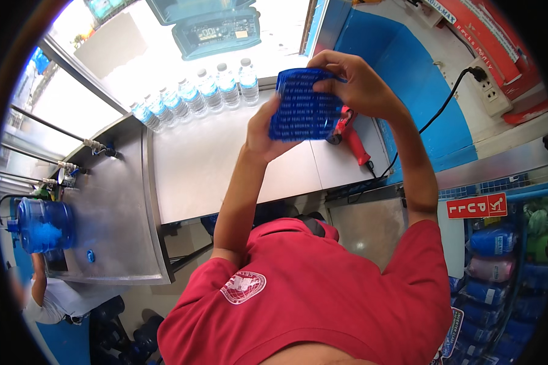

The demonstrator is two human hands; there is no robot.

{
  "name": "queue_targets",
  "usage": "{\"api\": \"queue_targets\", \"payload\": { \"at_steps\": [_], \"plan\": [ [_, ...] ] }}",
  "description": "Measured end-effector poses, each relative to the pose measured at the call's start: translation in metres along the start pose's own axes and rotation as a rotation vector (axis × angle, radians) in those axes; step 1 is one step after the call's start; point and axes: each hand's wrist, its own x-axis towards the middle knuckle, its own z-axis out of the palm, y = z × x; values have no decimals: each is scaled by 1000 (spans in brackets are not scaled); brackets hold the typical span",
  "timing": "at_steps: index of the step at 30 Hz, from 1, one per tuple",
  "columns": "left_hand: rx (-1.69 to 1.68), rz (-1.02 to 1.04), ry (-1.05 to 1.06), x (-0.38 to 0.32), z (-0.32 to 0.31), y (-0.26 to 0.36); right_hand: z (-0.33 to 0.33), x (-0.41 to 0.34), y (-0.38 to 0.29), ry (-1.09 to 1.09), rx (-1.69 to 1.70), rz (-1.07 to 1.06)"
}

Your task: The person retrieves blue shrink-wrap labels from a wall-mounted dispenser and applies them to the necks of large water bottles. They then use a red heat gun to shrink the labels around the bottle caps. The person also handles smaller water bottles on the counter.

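Both hands hold a flat blue plastic shrink seal (306,107) with rows of white print, up above the white counter (201,169). My left hand (265,130) grips its lower left side, the thumb along the edge. My right hand (342,82) pinches its upper right part between thumb and bent fingers. On the counter below my right hand lies a red heat gun (357,143), its nozzle end partly hidden behind the seal and its cord trailing off the handle.
Several capped water bottles (207,89) line the window side. At left, a steel counter (118,200) bears a blue water jug (45,226) and a blue cap (90,256); another person's arm (38,278) is near the jug. A black cord (443,107) runs to a wall outlet (488,89).
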Motion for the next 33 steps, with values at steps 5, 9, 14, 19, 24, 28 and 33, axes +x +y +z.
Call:
{"api": "queue_targets", "payload": {
  "at_steps": [5,9,14,19,24,28,33],
  "plan": [
    [298,201,-88,-7,-14,-17,7,-2,16,219,173,77],
    [366,170,339,-3,-8,-29,23,0,26,255,98,52],
    [242,198,554,1,5,-32,42,3,25,278,-104,-96],
    [121,317,568,1,12,-34,58,5,15,346,-324,-170],
    [78,380,580,1,20,-35,43,10,10,301,-248,-184],
    [239,387,601,2,27,-32,39,13,5,254,-224,-176],
    [304,331,583,1,28,-27,39,10,1,237,-199,-224]
  ]
}}
